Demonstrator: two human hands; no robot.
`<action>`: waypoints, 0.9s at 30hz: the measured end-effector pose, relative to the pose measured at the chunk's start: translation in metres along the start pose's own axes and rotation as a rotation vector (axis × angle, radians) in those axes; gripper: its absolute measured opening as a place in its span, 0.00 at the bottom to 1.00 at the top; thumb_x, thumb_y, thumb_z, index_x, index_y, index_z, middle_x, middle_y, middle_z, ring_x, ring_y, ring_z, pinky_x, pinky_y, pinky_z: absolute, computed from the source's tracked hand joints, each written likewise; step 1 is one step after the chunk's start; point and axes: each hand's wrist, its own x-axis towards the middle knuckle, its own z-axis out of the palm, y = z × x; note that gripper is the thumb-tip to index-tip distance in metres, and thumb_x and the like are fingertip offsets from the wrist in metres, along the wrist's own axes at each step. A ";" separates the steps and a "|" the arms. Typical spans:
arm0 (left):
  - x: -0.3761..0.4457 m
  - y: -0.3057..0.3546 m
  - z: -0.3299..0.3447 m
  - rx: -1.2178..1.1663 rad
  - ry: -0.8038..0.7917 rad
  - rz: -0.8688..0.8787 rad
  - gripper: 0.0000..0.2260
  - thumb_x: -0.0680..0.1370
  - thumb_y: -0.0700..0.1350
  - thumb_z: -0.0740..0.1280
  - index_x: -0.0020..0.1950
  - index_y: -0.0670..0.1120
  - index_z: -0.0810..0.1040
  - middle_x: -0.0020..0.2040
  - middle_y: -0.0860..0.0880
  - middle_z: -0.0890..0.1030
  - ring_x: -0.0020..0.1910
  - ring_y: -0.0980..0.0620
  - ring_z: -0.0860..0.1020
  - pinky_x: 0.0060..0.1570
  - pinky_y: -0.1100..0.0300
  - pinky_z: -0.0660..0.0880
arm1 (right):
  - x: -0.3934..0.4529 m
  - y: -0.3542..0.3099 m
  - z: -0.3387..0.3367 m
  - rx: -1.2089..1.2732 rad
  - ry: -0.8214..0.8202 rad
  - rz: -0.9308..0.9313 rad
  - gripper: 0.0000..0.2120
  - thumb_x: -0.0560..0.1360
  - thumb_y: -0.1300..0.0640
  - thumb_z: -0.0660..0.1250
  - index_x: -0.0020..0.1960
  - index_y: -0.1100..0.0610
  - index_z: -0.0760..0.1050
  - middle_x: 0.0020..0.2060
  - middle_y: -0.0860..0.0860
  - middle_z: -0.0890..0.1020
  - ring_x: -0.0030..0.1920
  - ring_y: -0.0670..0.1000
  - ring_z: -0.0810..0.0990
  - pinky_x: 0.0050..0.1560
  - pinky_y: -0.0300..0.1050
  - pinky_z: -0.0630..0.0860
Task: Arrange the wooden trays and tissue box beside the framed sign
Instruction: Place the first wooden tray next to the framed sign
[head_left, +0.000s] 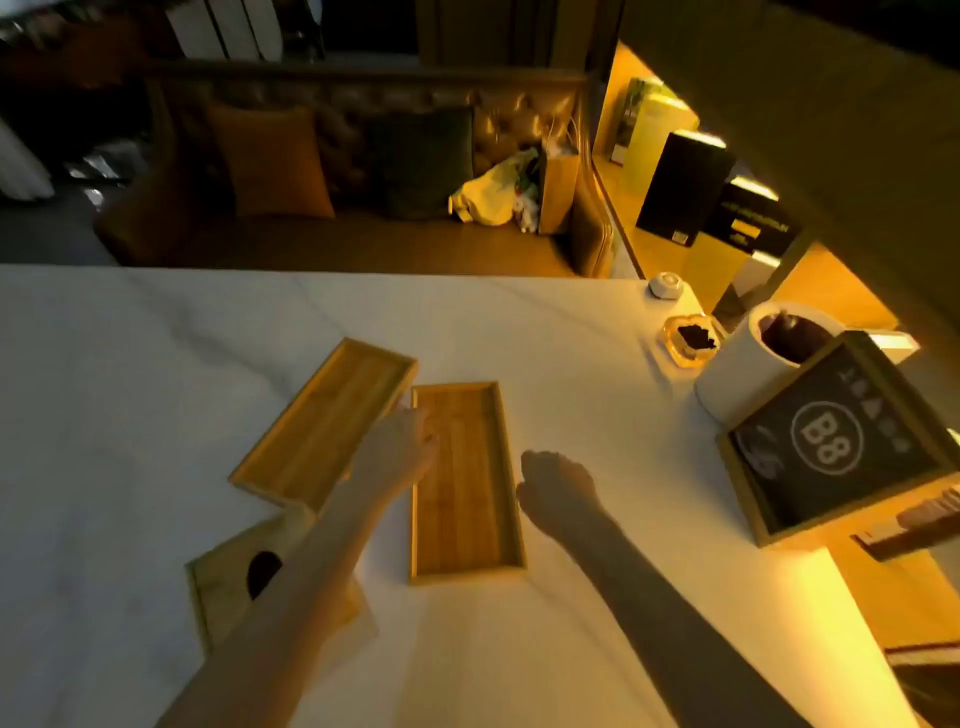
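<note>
Both hands empty: left (400, 447) fingers loosely spread over right tray (462, 483), right (558, 491) curled beside it; sign (831, 441) reads "B8".

A white marbled surface (156, 364) fills the near view. At its far right corner sits a small white hexagonal object (665, 285), and near it an amber ashtray (691, 340) with dark contents. Just beside the ashtray lies a white roll (748, 364) with a dark core. Beyond the surface is a brown tufted sofa (337, 239) carrying an orange cushion (270, 161), a dark cushion (421, 161) and a yellowish bag (488, 195). Dark boxes (685, 187) stand on the lit shelf (670, 254) at right.
</note>
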 end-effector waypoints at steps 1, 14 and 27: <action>-0.002 -0.003 0.008 -0.013 0.012 -0.026 0.14 0.76 0.45 0.60 0.59 0.39 0.72 0.57 0.38 0.77 0.55 0.42 0.76 0.54 0.50 0.73 | -0.001 0.000 0.012 0.013 -0.017 0.049 0.10 0.77 0.61 0.56 0.57 0.61 0.70 0.56 0.57 0.77 0.56 0.56 0.75 0.57 0.50 0.72; -0.022 -0.055 0.095 0.172 -0.021 -0.192 0.23 0.78 0.49 0.55 0.70 0.40 0.58 0.74 0.41 0.59 0.74 0.44 0.54 0.71 0.45 0.56 | -0.016 0.010 0.123 0.254 0.051 0.210 0.26 0.80 0.54 0.52 0.74 0.55 0.46 0.76 0.52 0.52 0.76 0.53 0.47 0.75 0.52 0.47; -0.033 -0.030 0.063 -0.637 -0.152 -0.420 0.20 0.73 0.33 0.63 0.64 0.41 0.69 0.57 0.43 0.77 0.54 0.47 0.74 0.56 0.55 0.71 | -0.012 0.025 0.089 0.801 0.048 0.370 0.20 0.76 0.70 0.55 0.65 0.57 0.71 0.60 0.53 0.77 0.63 0.55 0.73 0.63 0.51 0.72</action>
